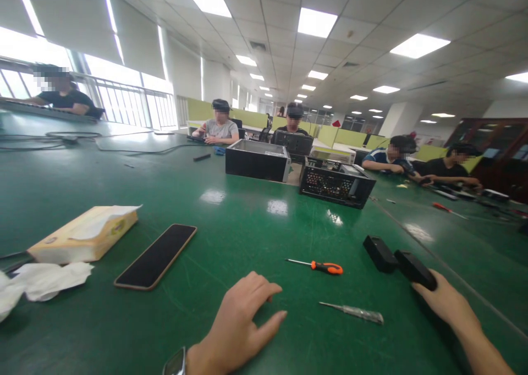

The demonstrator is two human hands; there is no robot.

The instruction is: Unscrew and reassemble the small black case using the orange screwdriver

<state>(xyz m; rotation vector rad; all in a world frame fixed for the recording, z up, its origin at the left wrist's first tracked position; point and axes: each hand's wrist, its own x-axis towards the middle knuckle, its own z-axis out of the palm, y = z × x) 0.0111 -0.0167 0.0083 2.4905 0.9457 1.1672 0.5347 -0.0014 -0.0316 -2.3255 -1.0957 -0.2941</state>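
Note:
My left hand [243, 317] rests flat on the green table [231, 221] near its front edge, fingers spread, holding nothing; a watch shows at the wrist. My right hand [443, 301] lies at the lower right, its fingers closed around the near end of a black block [414, 269]. A second black block [379, 253] sits just left of it. Between my hands lie a clear-handled screwdriver [352, 312] and, farther off, an orange-handled screwdriver [319, 265].
A dark phone [157, 255] lies face up at left, beside a tissue box [84, 235] and crumpled tissue [45, 281]. Two open computer cases [258, 160] [336, 183] stand mid-table. Several people sit along the far and right sides. Cables run across the far left.

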